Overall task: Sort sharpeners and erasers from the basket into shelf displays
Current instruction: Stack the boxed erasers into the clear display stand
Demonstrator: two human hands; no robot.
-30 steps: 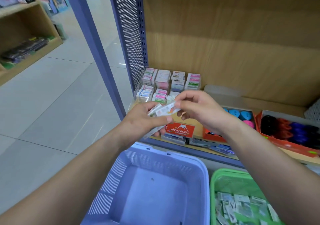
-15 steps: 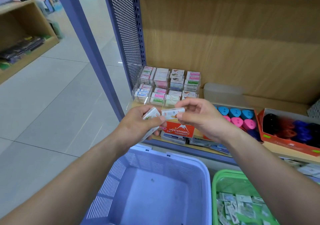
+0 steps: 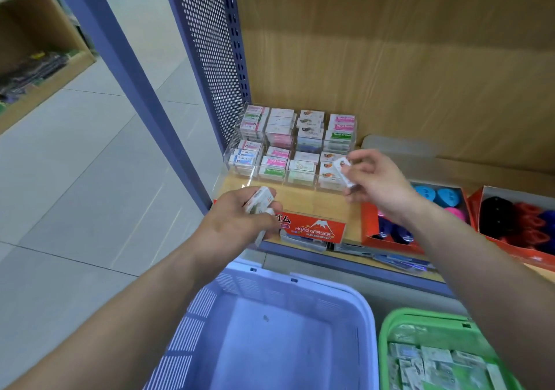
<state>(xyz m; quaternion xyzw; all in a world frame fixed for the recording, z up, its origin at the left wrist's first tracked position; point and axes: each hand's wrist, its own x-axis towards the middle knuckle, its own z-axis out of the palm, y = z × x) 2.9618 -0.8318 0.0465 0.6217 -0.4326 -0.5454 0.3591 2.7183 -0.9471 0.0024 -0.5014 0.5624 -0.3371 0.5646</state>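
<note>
Nearest, a blue basket (image 3: 300,280) sits below the left hand (image 3: 237,227), with a green basket (image 3: 420,317) holding small packets beside it. The left hand grips a small stack of erasers (image 3: 259,200), fingers curled round it. Up and right of it, apart, the right hand (image 3: 380,181) pinches a single eraser (image 3: 344,171) between thumb and fingertips, just before the front right compartment of the clear eraser display (image 3: 288,146) on the shelf.
</note>
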